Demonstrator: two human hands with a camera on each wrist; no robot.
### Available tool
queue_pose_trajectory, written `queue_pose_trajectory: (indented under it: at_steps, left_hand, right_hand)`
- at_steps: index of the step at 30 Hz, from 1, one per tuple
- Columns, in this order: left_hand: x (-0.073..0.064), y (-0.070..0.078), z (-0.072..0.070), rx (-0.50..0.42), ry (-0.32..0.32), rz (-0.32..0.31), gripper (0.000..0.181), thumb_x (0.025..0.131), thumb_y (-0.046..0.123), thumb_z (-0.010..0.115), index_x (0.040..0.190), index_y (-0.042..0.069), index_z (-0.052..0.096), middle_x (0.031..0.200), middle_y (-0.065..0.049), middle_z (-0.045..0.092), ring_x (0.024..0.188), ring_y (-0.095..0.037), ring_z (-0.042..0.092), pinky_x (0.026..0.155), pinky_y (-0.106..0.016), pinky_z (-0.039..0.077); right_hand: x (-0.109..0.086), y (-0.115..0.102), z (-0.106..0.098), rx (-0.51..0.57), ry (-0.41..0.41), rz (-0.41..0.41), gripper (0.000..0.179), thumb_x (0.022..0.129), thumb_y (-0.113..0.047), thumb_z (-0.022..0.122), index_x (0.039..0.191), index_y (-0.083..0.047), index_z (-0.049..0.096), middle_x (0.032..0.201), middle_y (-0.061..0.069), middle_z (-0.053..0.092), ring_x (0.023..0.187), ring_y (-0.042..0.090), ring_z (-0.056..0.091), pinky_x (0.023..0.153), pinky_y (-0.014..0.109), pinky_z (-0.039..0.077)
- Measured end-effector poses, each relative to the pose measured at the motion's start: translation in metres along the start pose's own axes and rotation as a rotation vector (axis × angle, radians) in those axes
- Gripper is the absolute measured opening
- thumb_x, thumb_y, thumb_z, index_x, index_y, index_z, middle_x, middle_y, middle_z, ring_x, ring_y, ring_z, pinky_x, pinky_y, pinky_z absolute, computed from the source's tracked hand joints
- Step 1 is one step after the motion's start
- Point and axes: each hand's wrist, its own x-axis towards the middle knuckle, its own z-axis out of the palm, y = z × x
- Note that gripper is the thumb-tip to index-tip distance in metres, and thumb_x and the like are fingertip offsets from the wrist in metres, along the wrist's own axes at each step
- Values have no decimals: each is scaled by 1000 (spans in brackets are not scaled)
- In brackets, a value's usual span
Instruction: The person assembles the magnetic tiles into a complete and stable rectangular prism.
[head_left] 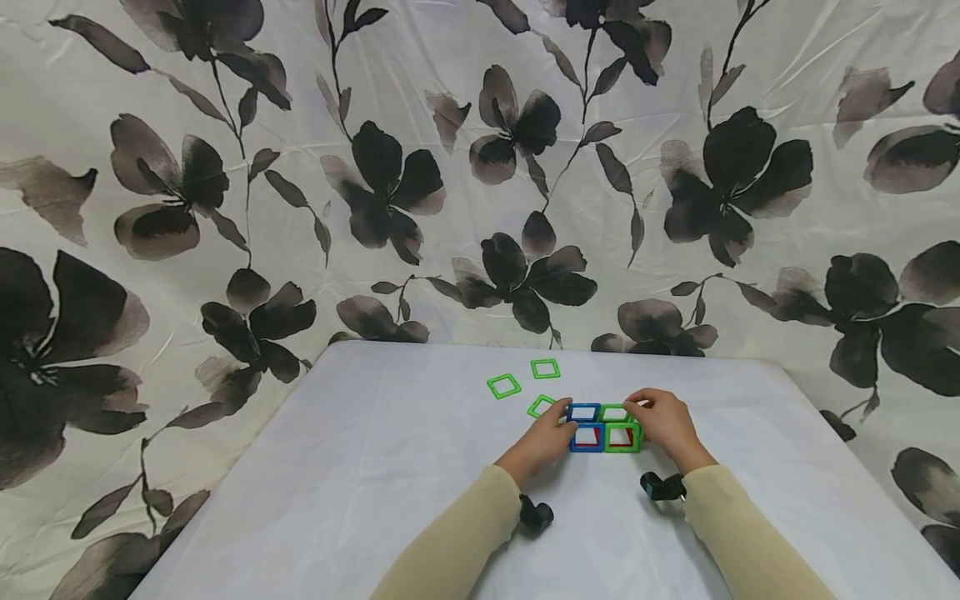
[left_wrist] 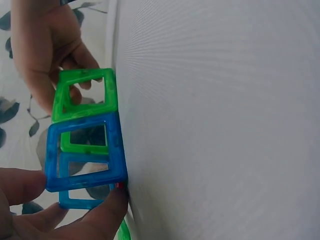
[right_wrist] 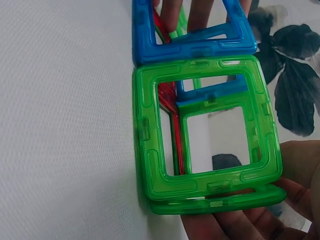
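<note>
A box-like build of square magnetic tiles stands on the table, with blue tiles (head_left: pixel 587 437) at its left and green tiles (right_wrist: pixel 207 190) at its right. Red tile edges (right_wrist: pixel 176 130) show low inside it. My left hand (head_left: pixel 550 435) holds the blue end, the fingers spread about the tile's corners in the left wrist view. At the other end my right hand (head_left: pixel 667 423) grips the green side, thumb near the top edge and fingers behind the end tile. That green end tile leans slightly outward at its lower side in the right wrist view.
Two loose green square tiles, one (head_left: pixel 504 386) at the left and one (head_left: pixel 545 368) farther back, lie beyond the build. Another green tile (head_left: pixel 538 406) lies just by the left hand. A white cloth covers the table (head_left: pixel 360 450); a flowered curtain (head_left: pixel 517 167) hangs behind.
</note>
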Motion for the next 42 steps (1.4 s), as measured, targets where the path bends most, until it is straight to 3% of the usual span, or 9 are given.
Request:
queue_pose_trajectory:
  at_steps: [7,16,25,32,42]
  left_hand:
    - [2,0,3,0,0,-3,51,100,26,51,149,23,37,151,-6,44,132,-26,50,112,-50,36]
    - [2,1,7,21,2,-25,52,100,27,50,150,26,34,152,-4,42,137,-27,44,114,-54,32]
    - [9,5,9,14,-1,-33,53,100,30,50,150,28,34,153,-1,41,138,-25,42,114,-52,32]
    - [12,9,10,33,5,-44,52,100,31,51,150,30,35,153,0,41,140,-24,40,115,-52,30]
    - [13,11,11,29,3,-46,50,101,33,50,148,34,35,153,-1,41,139,-27,41,113,-54,33]
  right_hand:
    - [3,2,2,-51,36,7,32,96,-33,56,114,-9,67,112,18,66,92,26,58,67,31,48]
    - [-1,12,-5,57,-51,23,41,97,-24,44,132,-7,56,133,22,53,111,31,52,85,40,49]
    - [3,21,-17,275,-167,89,46,100,-20,42,142,-2,46,140,26,47,99,23,63,77,32,58]
    - [4,23,-22,292,-211,96,48,100,-19,44,145,-1,41,141,27,45,102,25,62,82,35,58]
    - [1,25,-21,321,-197,74,48,100,-18,47,146,-6,40,139,28,46,101,26,63,81,37,58]
